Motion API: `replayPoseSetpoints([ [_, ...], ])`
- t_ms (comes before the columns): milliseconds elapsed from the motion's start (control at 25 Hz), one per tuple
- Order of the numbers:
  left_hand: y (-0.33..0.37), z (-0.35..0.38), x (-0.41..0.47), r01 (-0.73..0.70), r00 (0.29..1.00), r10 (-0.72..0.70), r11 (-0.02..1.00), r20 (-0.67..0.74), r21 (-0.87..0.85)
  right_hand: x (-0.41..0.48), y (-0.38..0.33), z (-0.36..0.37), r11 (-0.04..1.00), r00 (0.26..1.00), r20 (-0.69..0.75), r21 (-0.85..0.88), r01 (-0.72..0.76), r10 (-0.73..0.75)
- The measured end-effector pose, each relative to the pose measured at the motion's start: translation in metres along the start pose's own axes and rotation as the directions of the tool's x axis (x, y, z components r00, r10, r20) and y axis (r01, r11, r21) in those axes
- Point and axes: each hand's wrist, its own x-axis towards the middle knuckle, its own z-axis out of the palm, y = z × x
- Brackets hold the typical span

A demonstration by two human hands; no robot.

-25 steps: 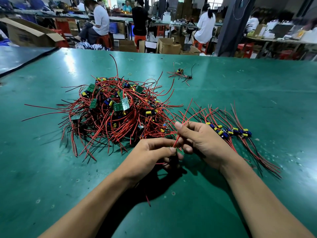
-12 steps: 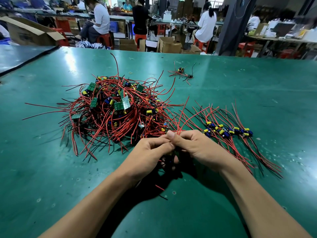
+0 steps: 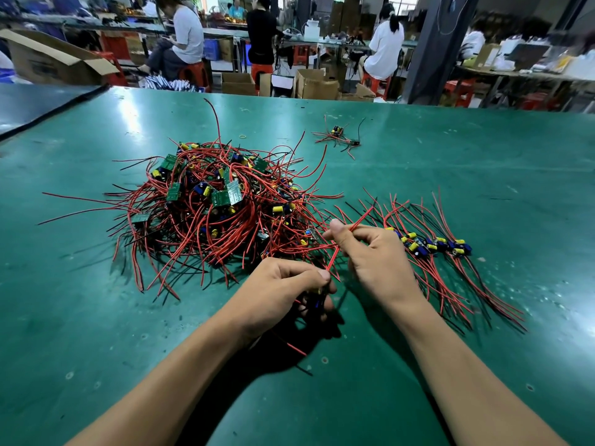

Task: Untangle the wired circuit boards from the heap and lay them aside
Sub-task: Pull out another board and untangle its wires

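A red wire is pinched between thumb and forefinger of the right hand. A small board is enclosed in the curled left hand. The heap is seen just beyond the left fingers, and the laid-aside row right of the right fingers.

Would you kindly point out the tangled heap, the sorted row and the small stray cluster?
tangled heap (image 3: 225, 197), head view, a green board near its middle
sorted row (image 3: 421, 249), head view, a blue and yellow part
stray cluster (image 3: 337, 132), head view, its middle
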Motion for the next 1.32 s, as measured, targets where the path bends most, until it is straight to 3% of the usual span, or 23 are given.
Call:
replayPoseSetpoints([
  [160, 0.001, 0.002, 0.001, -0.009, 0.999, 0.01, 1.0, -0.035, 0.015, -0.001, 0.002, 0.007, 0.995, 0.988, -0.118, 0.018, -0.1, 0.101],
  [280, 0.0, 0.003, -0.001, -0.036, 0.996, 0.037, 0.999, -0.087, 0.019, -0.001, -0.004, 0.011, 0.869, 0.955, 0.052, 0.403, -0.288, 0.292],
  [320, -0.001, 0.004, -0.001, -0.039, 0.994, 0.039, 0.999, -0.102, 0.001, -0.001, -0.004, 0.009, 0.83, 0.943, 0.123, 0.45, -0.331, 0.31],
  [480, -0.002, 0.005, 0.001, -0.053, 0.986, 0.05, 0.998, -0.158, -0.017, -0.007, -0.003, -0.001, 0.881, 0.871, 0.424, 0.275, -0.385, 0.248],
  [600, -0.002, 0.004, -0.001, -0.056, 0.987, 0.05, 0.998, -0.155, -0.035, -0.008, -0.003, -0.005, 0.903, 0.842, 0.495, 0.228, -0.365, 0.215],
  [720, -0.001, 0.003, -0.001, -0.032, 0.99, 0.026, 0.999, -0.141, -0.038, -0.006, -0.004, -0.006, 0.92, 0.881, 0.413, 0.204, -0.336, 0.23],
  [880, 0.0, 0.003, -0.003, 0.0, 0.997, -0.002, 1.0, -0.074, -0.023, -0.005, -0.001, -0.003, 0.976, 0.985, 0.087, 0.146, -0.159, 0.147],
  [1000, 0.0, 0.003, -0.003, 0.004, 0.999, -0.005, 1.0, -0.04, -0.005, -0.001, 0.0, -0.001, 0.981, 0.988, -0.06, 0.146, -0.131, 0.14],
  [1120, 0.001, 0.001, -0.004, -0.001, 1.0, 0.001, 0.999, -0.004, 0.043, 0.004, -0.004, 0.001, 0.84, 0.934, -0.034, 0.45, -0.303, 0.354],
  [1240, 0.001, 0.001, -0.005, -0.021, 1.0, 0.02, 0.998, 0.02, 0.067, 0.008, -0.01, -0.005, 0.524, 0.833, 0.17, 0.706, -0.476, 0.527],
  [1320, 0.0, 0.001, -0.005, -0.031, 0.999, 0.029, 0.997, 0.022, 0.076, 0.009, -0.012, -0.008, 0.327, 0.783, 0.301, 0.783, -0.529, 0.545],
])
